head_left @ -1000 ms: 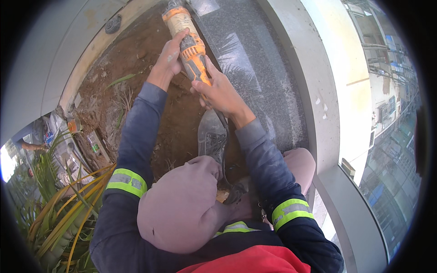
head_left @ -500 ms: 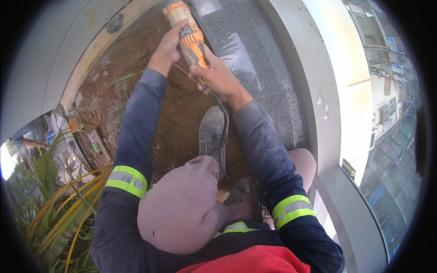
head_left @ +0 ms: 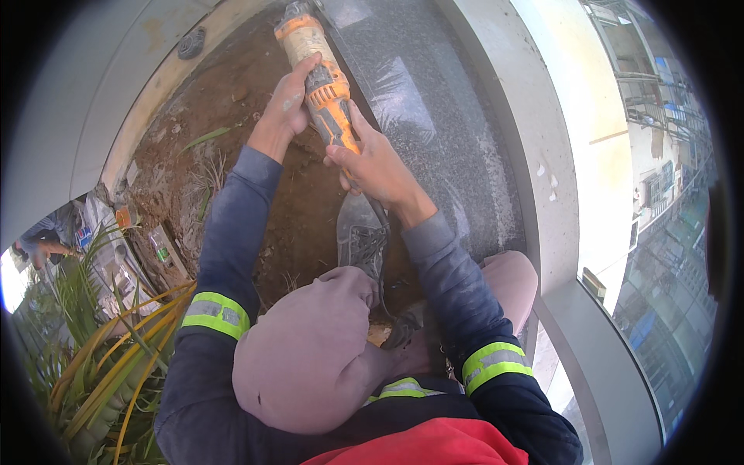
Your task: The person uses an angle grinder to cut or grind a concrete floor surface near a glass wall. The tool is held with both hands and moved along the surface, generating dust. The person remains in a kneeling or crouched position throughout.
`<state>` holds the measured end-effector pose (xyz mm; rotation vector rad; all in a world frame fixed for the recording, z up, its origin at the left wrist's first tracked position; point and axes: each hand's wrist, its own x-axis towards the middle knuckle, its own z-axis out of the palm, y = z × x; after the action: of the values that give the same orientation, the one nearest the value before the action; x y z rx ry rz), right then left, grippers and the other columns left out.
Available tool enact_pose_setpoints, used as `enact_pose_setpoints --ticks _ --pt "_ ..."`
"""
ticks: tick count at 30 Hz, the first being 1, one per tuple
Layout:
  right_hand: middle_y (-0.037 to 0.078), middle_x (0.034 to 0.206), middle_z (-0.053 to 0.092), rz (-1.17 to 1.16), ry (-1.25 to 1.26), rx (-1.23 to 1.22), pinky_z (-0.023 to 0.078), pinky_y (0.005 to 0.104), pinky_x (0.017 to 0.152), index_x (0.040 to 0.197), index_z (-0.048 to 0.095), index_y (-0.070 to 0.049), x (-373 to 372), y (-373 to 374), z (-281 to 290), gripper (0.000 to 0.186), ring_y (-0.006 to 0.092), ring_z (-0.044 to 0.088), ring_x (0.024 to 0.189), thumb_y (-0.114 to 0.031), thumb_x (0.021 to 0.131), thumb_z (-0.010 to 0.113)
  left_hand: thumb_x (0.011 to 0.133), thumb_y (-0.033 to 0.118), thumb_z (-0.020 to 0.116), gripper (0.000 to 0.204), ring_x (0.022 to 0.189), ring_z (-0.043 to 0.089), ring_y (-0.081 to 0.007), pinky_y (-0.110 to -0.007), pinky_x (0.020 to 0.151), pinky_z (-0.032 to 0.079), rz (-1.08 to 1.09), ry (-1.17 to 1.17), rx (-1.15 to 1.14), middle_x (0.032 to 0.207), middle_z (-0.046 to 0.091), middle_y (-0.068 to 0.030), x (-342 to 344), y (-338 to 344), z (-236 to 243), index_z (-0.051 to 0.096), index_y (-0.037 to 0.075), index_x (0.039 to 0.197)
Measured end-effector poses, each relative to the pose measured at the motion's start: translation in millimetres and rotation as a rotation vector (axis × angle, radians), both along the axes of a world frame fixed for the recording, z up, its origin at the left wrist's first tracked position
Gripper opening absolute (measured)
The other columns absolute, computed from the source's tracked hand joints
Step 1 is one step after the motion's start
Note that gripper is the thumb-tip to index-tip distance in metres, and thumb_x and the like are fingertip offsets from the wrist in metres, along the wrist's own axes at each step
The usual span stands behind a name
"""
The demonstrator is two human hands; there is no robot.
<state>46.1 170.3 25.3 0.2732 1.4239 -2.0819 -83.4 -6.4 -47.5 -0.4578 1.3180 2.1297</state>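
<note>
An orange and black power tool [head_left: 325, 89], dusty, with a pale band round its body, is held lengthwise at the top centre, its head at the edge of a dark speckled stone strip [head_left: 434, 93]. My left hand [head_left: 288, 105] grips the middle of its body, thumb over the top. Farther down, my right hand [head_left: 376, 167] is closed round the rear handle, from which a black cord runs down past my grey shoe [head_left: 360, 232]. Bare brown soil [head_left: 225, 116] lies under and left of the tool.
A grey panel [head_left: 85, 85] curves along the upper left, a pale ledge [head_left: 542, 178] along the right. Palm leaves [head_left: 101, 356] fill the lower left. Behind them another person [head_left: 43, 240] is partly visible near piled oddments. A small dark object [head_left: 191, 43] sits by the panel.
The tool and both my hands rose toward the top of the view half a second ago and have since come back down. The other person has shifted slightly.
</note>
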Motion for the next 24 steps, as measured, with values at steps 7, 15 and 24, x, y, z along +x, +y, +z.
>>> enact_pose_setpoints --ticks 7,15,24 --pt "0.009 0.087 0.064 -0.012 0.009 0.030 0.042 0.0273 0.048 0.166 0.002 0.001 6 0 -3 0.092 0.0116 0.056 0.056 -0.010 0.096 0.062 0.103 0.031 0.063 0.040 0.092 0.072 -0.0246 -0.042 0.084 0.060 -0.002 0.018 0.023 0.105 0.070 -0.0156 9 2 0 0.057 -0.003 0.121" --pt "0.008 0.086 0.065 -0.005 0.014 0.021 0.043 0.0262 0.048 0.166 0.003 0.000 -8 -1 -12 0.093 0.0115 0.057 0.056 -0.012 0.096 0.063 0.104 0.039 0.059 0.042 0.089 0.072 -0.0257 -0.042 0.083 0.060 -0.019 0.049 -0.033 0.100 0.071 -0.0146 -7 0 -12 0.057 -0.001 0.119" --pt "0.006 0.085 0.064 0.013 0.073 0.023 0.044 0.0250 0.049 0.166 0.014 -0.005 -27 -3 -16 0.084 0.0101 0.057 0.057 -0.013 0.097 0.061 0.104 0.037 0.058 0.041 0.093 0.071 -0.0241 -0.042 0.087 0.059 0.017 0.036 -0.080 0.104 0.070 -0.0132 -28 -2 -24 0.055 0.001 0.123"
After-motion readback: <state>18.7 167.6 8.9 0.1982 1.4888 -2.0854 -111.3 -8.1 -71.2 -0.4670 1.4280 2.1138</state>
